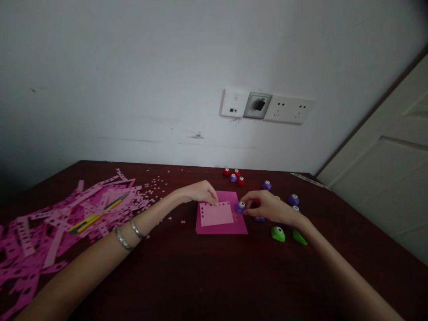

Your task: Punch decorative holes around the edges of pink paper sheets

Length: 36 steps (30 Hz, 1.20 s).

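A light pink sheet (217,215) with punched holes along its top and left edges lies on a darker pink sheet (220,230). My left hand (199,192), with two silver bracelets on its arm, pinches the light sheet at its top edge. Between the thumb and fingers of my right hand (264,207) is a purple paper punch (240,207), beside the light sheet's right edge. A red punch (257,203) and another purple punch (260,219) show partly behind and under that hand.
Punched pink strips (90,196) and small confetti pieces (152,191) cover the table's left side, with yellow scissors (87,222) on top. Red punches (226,172), purple punches (293,200) and green punches (278,234) stand around the right hand. The wall with sockets (284,109) borders the table.
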### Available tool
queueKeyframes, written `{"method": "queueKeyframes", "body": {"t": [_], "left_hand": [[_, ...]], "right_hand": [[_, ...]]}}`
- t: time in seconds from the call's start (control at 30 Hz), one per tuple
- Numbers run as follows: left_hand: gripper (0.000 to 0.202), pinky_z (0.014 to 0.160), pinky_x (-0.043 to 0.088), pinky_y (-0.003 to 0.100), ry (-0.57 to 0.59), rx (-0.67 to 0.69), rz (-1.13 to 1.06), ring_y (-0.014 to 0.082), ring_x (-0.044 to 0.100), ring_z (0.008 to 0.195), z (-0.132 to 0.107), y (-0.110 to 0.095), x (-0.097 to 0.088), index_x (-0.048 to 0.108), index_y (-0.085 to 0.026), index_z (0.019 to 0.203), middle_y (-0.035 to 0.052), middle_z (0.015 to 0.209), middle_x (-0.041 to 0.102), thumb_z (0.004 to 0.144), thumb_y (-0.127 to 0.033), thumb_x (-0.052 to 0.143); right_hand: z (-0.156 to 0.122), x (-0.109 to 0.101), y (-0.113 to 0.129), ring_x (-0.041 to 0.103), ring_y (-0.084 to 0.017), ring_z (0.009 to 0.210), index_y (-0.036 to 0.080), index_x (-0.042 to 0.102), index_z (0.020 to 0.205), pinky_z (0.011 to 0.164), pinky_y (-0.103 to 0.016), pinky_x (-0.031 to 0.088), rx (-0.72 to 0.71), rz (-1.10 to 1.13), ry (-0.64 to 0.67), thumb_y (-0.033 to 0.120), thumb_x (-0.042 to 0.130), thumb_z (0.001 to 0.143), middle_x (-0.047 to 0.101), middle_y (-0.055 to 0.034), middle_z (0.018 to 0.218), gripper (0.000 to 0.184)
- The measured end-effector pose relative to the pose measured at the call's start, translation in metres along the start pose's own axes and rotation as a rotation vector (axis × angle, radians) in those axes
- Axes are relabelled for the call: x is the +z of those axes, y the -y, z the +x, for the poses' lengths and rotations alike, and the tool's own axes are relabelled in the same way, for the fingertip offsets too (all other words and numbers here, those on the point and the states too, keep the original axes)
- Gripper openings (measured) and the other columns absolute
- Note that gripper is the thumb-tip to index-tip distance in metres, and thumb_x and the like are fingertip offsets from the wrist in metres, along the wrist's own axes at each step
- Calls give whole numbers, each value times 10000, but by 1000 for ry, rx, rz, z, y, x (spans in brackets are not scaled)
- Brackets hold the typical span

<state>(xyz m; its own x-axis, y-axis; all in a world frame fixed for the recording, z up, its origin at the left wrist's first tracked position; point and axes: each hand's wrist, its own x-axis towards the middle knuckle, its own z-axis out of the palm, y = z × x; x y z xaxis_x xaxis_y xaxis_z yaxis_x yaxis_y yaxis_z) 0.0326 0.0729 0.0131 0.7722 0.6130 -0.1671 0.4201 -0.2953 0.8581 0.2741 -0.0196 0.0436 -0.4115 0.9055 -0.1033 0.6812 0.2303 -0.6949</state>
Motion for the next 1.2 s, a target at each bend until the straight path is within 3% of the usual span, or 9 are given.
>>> {"method": "queueKeyframes", "body": {"t": [0.47,1.2], "left_hand": [[196,622,401,284,40,-12,-75,115,524,638,6,8,6,712,-199,746,25,714,656,604,-334,702],[199,607,393,263,33,-51,-156,106,532,628,7,10,7,713,-174,738,33,707,660,589,-304,730]], "right_hand": [[3,7,-6,628,-145,731,142,648,940,622,-253,506,-83,-14,-14,205,603,757,684,-55,845,199],[4,6,-7,627,-148,719,147,649,933,616,-250,501,-67,-35,-18,213,612,757,683,-52,827,191]]}}
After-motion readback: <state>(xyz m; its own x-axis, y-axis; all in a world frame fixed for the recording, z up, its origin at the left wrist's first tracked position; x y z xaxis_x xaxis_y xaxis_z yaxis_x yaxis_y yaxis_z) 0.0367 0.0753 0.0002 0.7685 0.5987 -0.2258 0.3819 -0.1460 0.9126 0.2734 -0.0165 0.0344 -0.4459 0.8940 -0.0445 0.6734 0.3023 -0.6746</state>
